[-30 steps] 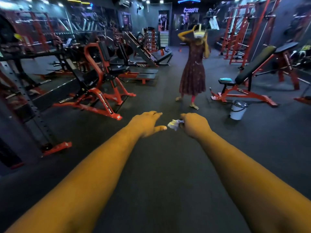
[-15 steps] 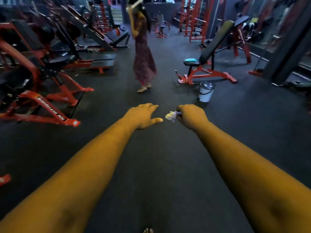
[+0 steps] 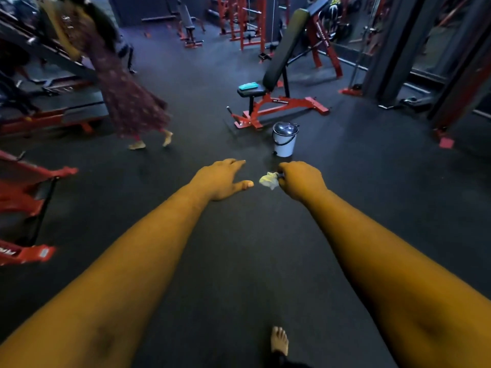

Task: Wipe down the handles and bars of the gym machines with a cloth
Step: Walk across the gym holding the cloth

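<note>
Cloth (image 3: 269, 180) is pinched in right hand (image 3: 301, 181), mid-air above floor (image 3: 239, 261) | left hand (image 3: 220, 181) is held spread, empty | risk: loosely bunched cloth may be dropped before incline bench (image 3: 287, 43) is reached; pedal bin (image 3: 284, 139) stands in path.

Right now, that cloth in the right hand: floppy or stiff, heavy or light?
Likely floppy: the cloth sits crumpled and bunched out of the right hand. Probably light, since a fingertip pinch carries it. Unlikely to slip, though its texture is unclear.
</note>
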{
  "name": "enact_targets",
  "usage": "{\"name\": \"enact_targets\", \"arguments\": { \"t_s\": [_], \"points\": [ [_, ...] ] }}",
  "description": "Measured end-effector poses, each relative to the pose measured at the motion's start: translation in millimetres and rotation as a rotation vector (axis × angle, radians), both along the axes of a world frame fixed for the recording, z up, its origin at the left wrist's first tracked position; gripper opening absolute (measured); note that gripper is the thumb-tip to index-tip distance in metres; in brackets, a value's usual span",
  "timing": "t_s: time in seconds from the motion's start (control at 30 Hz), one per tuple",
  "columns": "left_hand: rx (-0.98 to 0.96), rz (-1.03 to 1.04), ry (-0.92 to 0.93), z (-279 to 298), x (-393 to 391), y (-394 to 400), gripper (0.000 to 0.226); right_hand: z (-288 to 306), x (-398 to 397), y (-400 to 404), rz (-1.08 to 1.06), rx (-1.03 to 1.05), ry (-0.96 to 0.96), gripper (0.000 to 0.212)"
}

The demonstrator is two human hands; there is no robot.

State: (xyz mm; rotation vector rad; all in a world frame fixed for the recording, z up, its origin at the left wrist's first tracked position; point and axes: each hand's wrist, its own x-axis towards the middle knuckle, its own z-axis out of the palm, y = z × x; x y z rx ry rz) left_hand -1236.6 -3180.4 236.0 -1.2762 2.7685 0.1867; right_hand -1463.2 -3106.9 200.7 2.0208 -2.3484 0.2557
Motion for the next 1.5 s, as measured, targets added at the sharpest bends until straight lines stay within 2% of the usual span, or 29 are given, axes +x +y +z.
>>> {"name": "enact_targets", "arguments": {
  "t_s": [0.2,0.5,0.93,1.27,1.5],
  "points": [
    [0.035,-0.011,-0.025,-9,-84,-121,0.088,-3,-86,-120,-0.021,0.043,-0.029,0.017],
    [0.079,-0.053,-0.018,-47,-169,-314,0.087,-39,-166,-305,-0.066,0.128,-0.035,0.018],
    [0.195,-0.199,-0.034,-75,-295,-639,0.086,-78,-284,-577,-0.285,0.217,-0.144,0.026],
    [0.248,-0.215,-0.117,-124,-452,-835,0.085,-140,-426,-781,-0.309,0.235,-0.277,0.027],
    [0.292,-0.206,-0.146,-138,-537,-948,0.085,-152,-509,-897,-0.332,0.307,-0.359,0.021]
  ]
}}
